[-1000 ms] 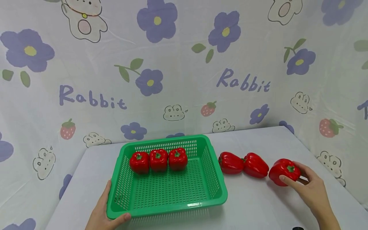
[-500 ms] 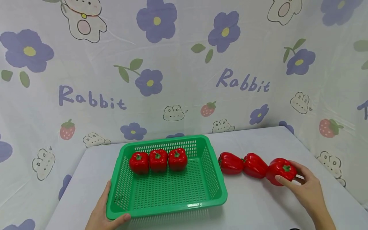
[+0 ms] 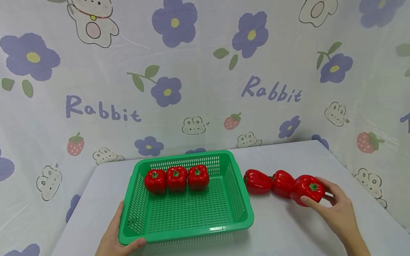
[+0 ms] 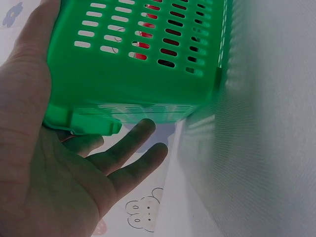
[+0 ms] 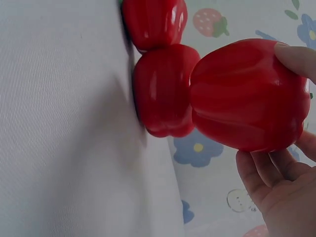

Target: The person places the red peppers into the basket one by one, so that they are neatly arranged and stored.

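Note:
My right hand (image 3: 336,209) grips a red bell pepper (image 3: 305,188) between thumb and fingers, its green stem facing me. In the right wrist view this pepper (image 5: 247,98) is off the white tabletop and overlaps a lying bell pepper (image 5: 165,91). In the head view, two bell peppers lie end to end in a row, one (image 3: 257,182) by the basket and the other (image 3: 282,183) nearer my hand. My left hand (image 3: 113,234) holds the near left corner of the green basket (image 3: 185,235), thumb at the front rim, fingers along the left side (image 4: 133,84).
Three red bell peppers (image 3: 177,179) stand stem up in a row along the back of the basket. A white cloth covers the table (image 3: 278,227). Behind it hangs a curtain (image 3: 205,96) printed with flowers and rabbits.
My right hand has moved left with its bell pepper, from beside the lying row to overlapping the nearer pepper. My left hand and the basket have stayed put.

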The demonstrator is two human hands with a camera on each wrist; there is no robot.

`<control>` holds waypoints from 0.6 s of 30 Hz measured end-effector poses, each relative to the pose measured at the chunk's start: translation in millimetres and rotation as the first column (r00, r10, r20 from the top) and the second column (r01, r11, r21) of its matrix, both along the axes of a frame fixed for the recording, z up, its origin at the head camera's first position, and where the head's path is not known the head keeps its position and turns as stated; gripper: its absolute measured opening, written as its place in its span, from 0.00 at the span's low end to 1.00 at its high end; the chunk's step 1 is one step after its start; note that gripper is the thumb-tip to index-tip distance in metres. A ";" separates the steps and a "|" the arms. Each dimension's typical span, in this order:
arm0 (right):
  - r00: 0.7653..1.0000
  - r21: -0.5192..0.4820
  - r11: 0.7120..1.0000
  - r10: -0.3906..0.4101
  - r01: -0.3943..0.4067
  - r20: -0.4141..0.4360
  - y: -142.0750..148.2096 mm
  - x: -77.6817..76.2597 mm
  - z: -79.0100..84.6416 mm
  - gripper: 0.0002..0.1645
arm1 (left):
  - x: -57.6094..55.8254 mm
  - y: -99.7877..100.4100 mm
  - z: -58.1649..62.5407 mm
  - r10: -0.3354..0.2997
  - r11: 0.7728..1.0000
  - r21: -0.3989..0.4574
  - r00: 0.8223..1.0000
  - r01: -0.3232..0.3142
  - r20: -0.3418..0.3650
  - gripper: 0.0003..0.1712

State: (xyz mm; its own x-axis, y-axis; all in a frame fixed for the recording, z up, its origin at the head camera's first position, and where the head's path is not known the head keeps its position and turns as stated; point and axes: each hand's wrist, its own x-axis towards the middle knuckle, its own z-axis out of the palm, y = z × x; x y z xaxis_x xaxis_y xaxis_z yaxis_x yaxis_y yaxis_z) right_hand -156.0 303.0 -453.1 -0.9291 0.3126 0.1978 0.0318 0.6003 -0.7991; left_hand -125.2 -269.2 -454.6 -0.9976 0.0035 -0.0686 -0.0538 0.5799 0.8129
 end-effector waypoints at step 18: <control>0.983 -0.020 0.991 0.126 -0.130 -0.131 -33.9 3.8 4.4 0.48 | -0.2 -0.2 -0.5 -0.008 1.000 0.013 1.000 0.008 -0.013 0.70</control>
State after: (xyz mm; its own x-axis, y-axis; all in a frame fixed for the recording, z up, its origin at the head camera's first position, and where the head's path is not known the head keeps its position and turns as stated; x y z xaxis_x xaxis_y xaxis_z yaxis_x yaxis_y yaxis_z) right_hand -152.2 269.1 -448.8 -0.9288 0.2001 0.3120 -0.1486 0.5701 -0.8080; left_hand -125.4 -269.4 -455.1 -0.9984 0.0126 -0.0550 -0.0381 0.5698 0.8209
